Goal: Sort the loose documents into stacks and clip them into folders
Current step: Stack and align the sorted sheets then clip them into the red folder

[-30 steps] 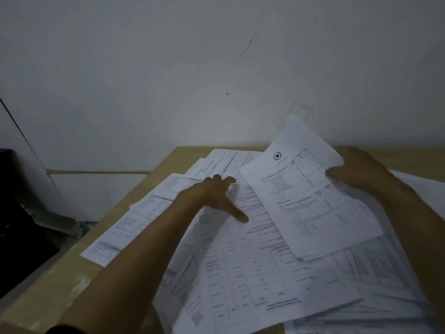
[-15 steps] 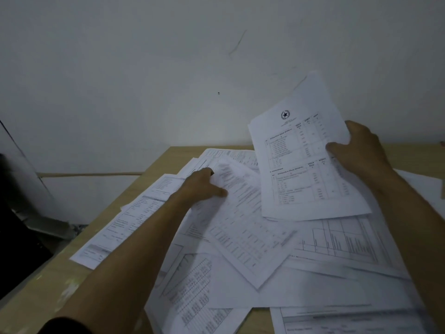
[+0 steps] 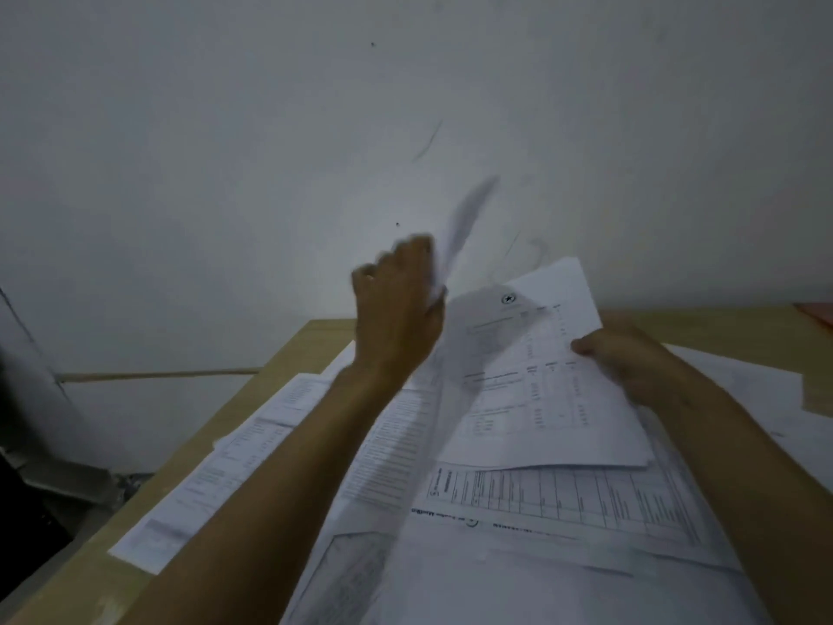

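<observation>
- Left hand (image 3: 396, 304) up above the table (image 3: 311, 340), fingers clamped on a blurred sheet (image 3: 464, 223) held edge-on.
- Right hand (image 3: 626, 358) grips the emblem-headed page (image 3: 532, 390), raised over the table's far side.
- Loose documents (image 3: 563, 502) overlap all across the table.

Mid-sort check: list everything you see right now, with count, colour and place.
Loose printed paper sheets: many, count unclear, white, spread overlapping on the desk.
Star-emblem printed sheet: one, white, held above the pile, centre-right.
Blurred raised paper sheet: one, white, lifted in front of the wall.
Light wooden desk: one, tan, under the papers.
Orange flat item: one, far right edge, mostly cut off.
Plain wall: grey-white, behind the desk.
Left hand: grips the raised sheet.
Right hand: holds the emblem sheet.
</observation>
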